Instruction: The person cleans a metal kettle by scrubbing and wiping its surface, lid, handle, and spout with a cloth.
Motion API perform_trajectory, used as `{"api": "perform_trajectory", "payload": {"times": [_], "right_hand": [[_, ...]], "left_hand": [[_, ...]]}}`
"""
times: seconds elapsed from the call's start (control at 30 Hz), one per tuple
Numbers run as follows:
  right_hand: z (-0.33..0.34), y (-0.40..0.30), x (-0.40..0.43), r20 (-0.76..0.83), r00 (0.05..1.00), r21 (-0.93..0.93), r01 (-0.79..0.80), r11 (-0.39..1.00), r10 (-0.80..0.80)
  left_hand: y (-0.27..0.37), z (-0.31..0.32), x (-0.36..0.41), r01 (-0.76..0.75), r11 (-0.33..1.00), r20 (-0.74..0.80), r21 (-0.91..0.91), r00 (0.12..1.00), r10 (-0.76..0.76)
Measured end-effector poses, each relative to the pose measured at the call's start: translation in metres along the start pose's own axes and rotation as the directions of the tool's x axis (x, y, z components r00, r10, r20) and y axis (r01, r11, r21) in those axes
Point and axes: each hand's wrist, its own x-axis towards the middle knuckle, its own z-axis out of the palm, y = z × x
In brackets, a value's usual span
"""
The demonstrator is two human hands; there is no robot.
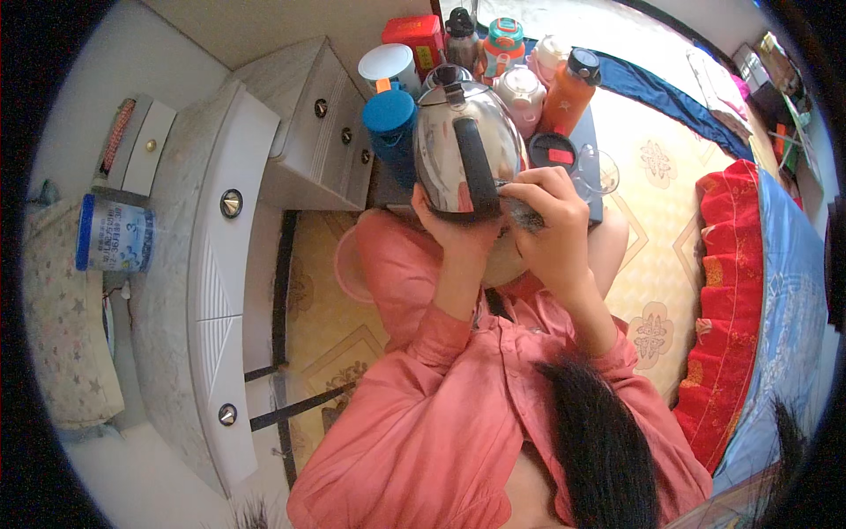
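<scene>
A shiny metal electric kettle [439, 145] with a black handle is tilted over my lap. My left hand [456, 228] supports it from beneath at its black base. In the fingers of my right hand [552, 208] is a grey scouring pad [527, 215], close against the kettle's lower right side. Left of the kettle stands a blue lidded bottle [390, 125]. To its right are a pink and white bottle [520, 96], an orange bottle [570, 92], a black lid with a red tab [554, 152] and a clear glass cup [598, 172]. Part of the kettle's base is hidden by my hands.
Behind the kettle are a red tin [415, 36], a white-lidded container [388, 65] and more bottles. A white drawer cabinet [225, 264] runs along the left, with a blue-lidded can [119, 235] on it. A red ruffled bed cover [720, 317] hangs at the right.
</scene>
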Motion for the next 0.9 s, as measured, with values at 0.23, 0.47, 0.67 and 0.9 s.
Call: {"api": "perform_trajectory", "payload": {"times": [0.23,0.47,0.67,0.9], "right_hand": [[0.001,0.008,0.032,-0.108,0.988,-0.13,0.093,0.987,-0.108],[0.006,0.007,0.003,-0.05,0.994,-0.084,0.097,0.992,-0.101],[0.018,0.001,-0.016,-0.075,0.994,-0.084,0.076,0.994,-0.083],[0.017,-0.003,0.011,-0.123,0.987,-0.086,0.096,0.992,-0.107]], "left_hand": [[-0.013,0.006,-0.003,0.027,0.997,-0.047,-0.073,0.998,-0.03],[-0.001,-0.016,0.003,0.054,0.98,0.07,-0.191,0.997,-0.041],[-0.002,-0.008,0.006,-0.146,0.972,-0.194,0.183,0.964,0.181],[0.001,0.004,0.002,-0.127,0.977,-0.135,0.17,0.979,0.15]]}}
